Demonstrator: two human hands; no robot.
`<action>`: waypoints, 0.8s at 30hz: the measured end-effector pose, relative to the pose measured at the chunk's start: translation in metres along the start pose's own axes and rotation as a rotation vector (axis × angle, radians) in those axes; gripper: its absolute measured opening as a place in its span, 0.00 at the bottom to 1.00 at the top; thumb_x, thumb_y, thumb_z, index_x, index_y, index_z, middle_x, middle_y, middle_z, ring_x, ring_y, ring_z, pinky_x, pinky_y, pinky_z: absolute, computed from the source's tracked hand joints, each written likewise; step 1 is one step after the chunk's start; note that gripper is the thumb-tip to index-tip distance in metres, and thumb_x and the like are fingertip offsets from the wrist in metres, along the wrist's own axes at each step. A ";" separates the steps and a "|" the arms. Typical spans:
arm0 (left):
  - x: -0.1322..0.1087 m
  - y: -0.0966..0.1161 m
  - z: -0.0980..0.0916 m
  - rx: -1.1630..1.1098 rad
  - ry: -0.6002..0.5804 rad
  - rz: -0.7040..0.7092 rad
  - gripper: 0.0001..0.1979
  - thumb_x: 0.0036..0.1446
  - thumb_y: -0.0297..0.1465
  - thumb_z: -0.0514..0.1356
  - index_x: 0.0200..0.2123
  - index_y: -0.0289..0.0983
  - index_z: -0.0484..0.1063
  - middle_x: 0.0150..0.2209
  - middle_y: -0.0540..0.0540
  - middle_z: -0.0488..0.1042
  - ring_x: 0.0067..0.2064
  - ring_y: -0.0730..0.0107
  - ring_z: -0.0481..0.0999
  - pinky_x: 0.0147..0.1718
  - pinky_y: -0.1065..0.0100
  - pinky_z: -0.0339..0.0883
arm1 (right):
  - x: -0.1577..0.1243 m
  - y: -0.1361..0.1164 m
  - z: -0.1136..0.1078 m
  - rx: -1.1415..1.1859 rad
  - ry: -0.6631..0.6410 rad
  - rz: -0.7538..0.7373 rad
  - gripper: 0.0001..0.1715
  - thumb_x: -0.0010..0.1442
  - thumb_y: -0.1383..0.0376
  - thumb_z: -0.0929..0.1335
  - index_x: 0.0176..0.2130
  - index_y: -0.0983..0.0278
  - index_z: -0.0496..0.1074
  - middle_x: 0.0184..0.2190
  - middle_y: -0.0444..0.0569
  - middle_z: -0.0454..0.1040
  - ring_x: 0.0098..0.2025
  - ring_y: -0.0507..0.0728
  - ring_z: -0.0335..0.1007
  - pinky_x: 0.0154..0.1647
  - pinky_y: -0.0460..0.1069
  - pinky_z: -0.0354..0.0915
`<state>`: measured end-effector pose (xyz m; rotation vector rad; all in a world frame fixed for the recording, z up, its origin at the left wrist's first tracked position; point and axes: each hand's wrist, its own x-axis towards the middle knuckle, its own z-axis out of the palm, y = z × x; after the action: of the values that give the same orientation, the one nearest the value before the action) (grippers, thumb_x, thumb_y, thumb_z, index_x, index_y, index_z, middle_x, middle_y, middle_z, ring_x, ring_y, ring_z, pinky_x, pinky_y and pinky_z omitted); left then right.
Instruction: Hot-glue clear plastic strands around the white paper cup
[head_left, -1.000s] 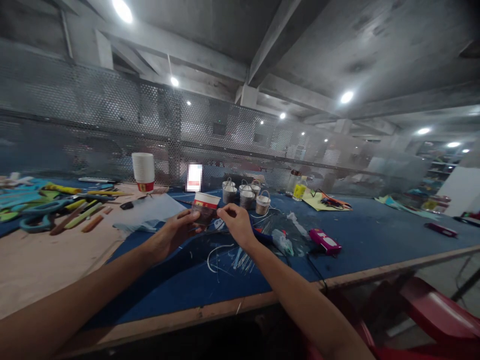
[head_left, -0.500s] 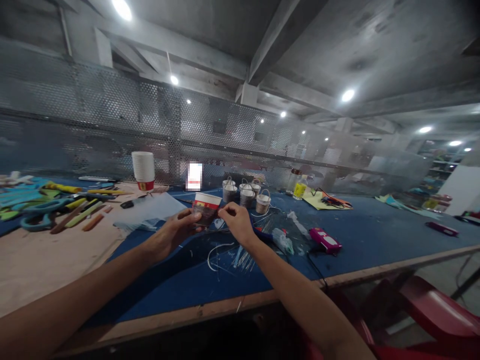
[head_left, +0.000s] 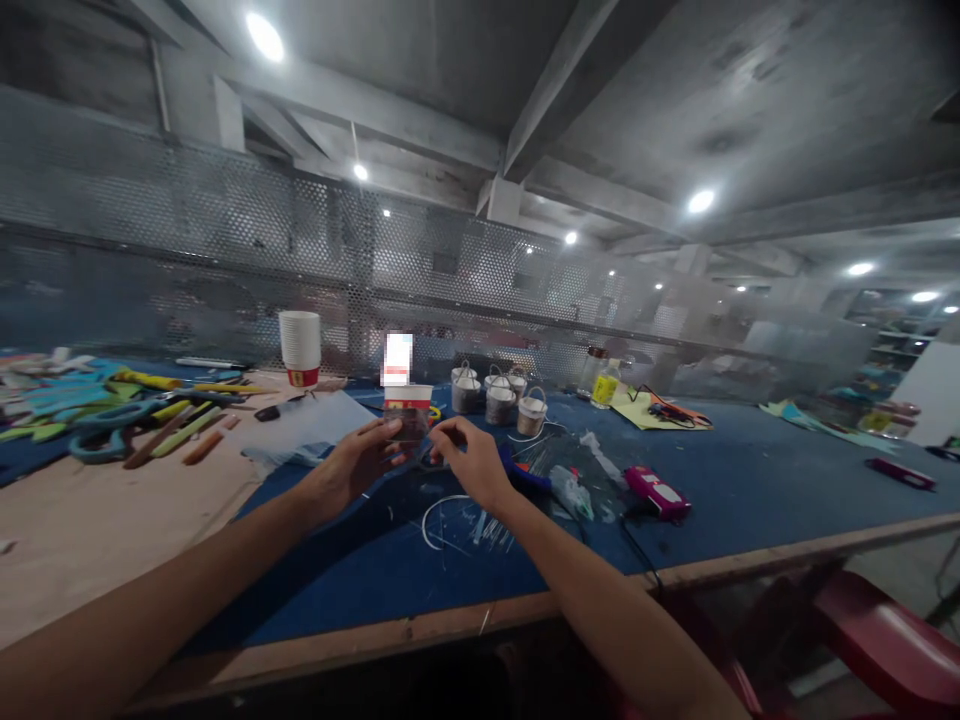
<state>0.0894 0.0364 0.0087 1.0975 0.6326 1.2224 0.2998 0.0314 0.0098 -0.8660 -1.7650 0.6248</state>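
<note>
My left hand (head_left: 361,452) is closed around the lower left side of a paper cup (head_left: 407,400). The cup has a white rim, a red printed band and a dark brown wrap around its lower part. At the cup's right side my right hand (head_left: 469,455) is closed in a pinch, fingertips by the wrap's edge; whatever lies between them is too small to make out. Just behind stand several small wrapped cups with looped handles (head_left: 500,403). Thin white strands (head_left: 491,530) and a dark blue tool (head_left: 525,472) lie beside my right hand.
A stack of paper cups (head_left: 300,345) stands at the back left, near scissors (head_left: 105,440) and coloured strips. A magenta device (head_left: 656,492), a yellow-labelled bottle (head_left: 606,383) and yellow paper (head_left: 660,412) lie to the right. Mesh (head_left: 450,290) borders the table's back.
The cup has turned slightly in my left hand. My right fingertips have shifted a little down and left along its side. The whole view has moved slightly.
</note>
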 end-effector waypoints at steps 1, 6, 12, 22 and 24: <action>0.000 0.000 0.000 -0.006 -0.005 -0.003 0.17 0.61 0.37 0.74 0.51 0.38 0.86 0.53 0.38 0.87 0.51 0.55 0.86 0.52 0.63 0.79 | -0.002 -0.001 0.001 -0.072 -0.019 -0.047 0.16 0.73 0.52 0.69 0.41 0.61 0.77 0.30 0.45 0.81 0.35 0.57 0.81 0.47 0.50 0.71; -0.001 0.000 0.000 -0.053 0.050 -0.035 0.14 0.61 0.36 0.73 0.49 0.39 0.85 0.52 0.38 0.88 0.52 0.52 0.86 0.53 0.60 0.80 | -0.006 -0.001 0.003 -0.476 -0.138 -0.228 0.15 0.77 0.59 0.68 0.40 0.61 0.81 0.42 0.50 0.85 0.49 0.58 0.80 0.61 0.54 0.63; -0.002 0.006 0.003 -0.144 0.055 -0.071 0.08 0.61 0.30 0.73 0.44 0.36 0.85 0.36 0.44 0.87 0.35 0.63 0.86 0.37 0.69 0.81 | -0.005 -0.009 -0.017 -0.737 -0.036 -0.197 0.13 0.76 0.60 0.69 0.55 0.63 0.79 0.56 0.56 0.80 0.58 0.62 0.75 0.60 0.55 0.64; 0.002 0.003 -0.003 -0.032 0.129 -0.120 0.12 0.56 0.32 0.77 0.43 0.38 0.84 0.40 0.43 0.88 0.31 0.64 0.82 0.26 0.69 0.77 | -0.031 -0.004 -0.113 -1.019 -0.203 0.377 0.15 0.75 0.60 0.69 0.55 0.65 0.79 0.50 0.56 0.83 0.54 0.63 0.79 0.53 0.52 0.66; 0.003 0.001 -0.005 -0.021 0.128 -0.124 0.12 0.55 0.34 0.77 0.42 0.39 0.84 0.38 0.44 0.87 0.31 0.63 0.82 0.27 0.67 0.78 | -0.041 0.002 -0.117 -1.054 -0.279 0.408 0.17 0.75 0.58 0.70 0.56 0.66 0.78 0.54 0.57 0.82 0.56 0.65 0.79 0.53 0.53 0.67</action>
<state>0.0860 0.0406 0.0082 0.9530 0.7729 1.1956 0.4189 0.0010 0.0247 -1.9580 -2.1861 -0.0055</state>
